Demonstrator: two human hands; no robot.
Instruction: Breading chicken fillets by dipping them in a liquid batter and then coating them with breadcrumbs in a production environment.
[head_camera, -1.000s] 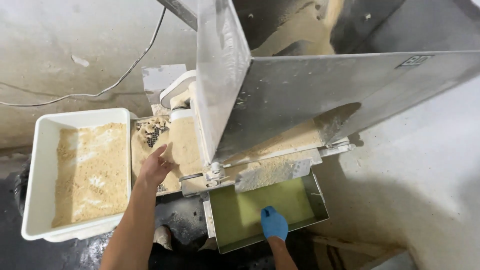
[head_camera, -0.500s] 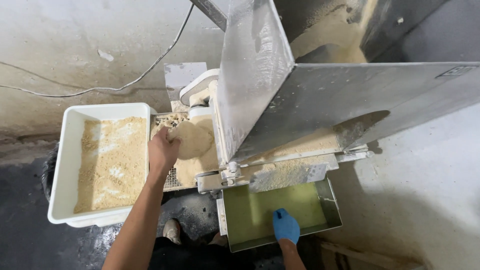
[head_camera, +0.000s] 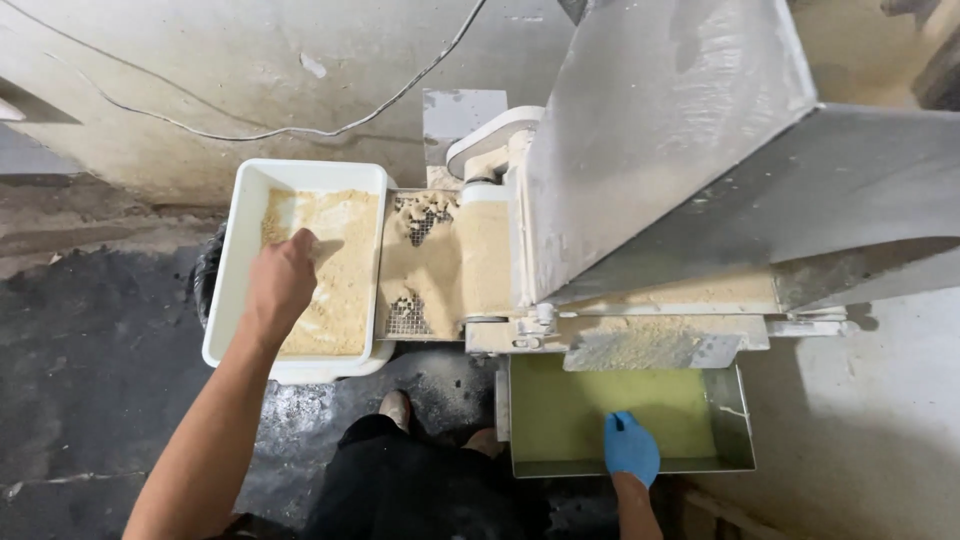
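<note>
My bare left hand hangs over the white plastic tub, which holds tan crumbly meal. Its fingers curl downward, so I cannot tell what is in them. Right of the tub is a mesh screen caked with the same tan meal. My right hand, in a blue glove, lies flat on the yellow-green contents of a metal tray under the machine's outlet and holds nothing.
A big grey metal hopper overhangs the screen and tray. A dusty chute sits just above the tray. A cable runs along the stained wall. My shoe and dark trousers are below, on a dark gritty floor.
My left hand has moved left from the mesh screen to above the white tub. The gloved right hand stays in the tray. The view has shifted so the tub lies further right.
</note>
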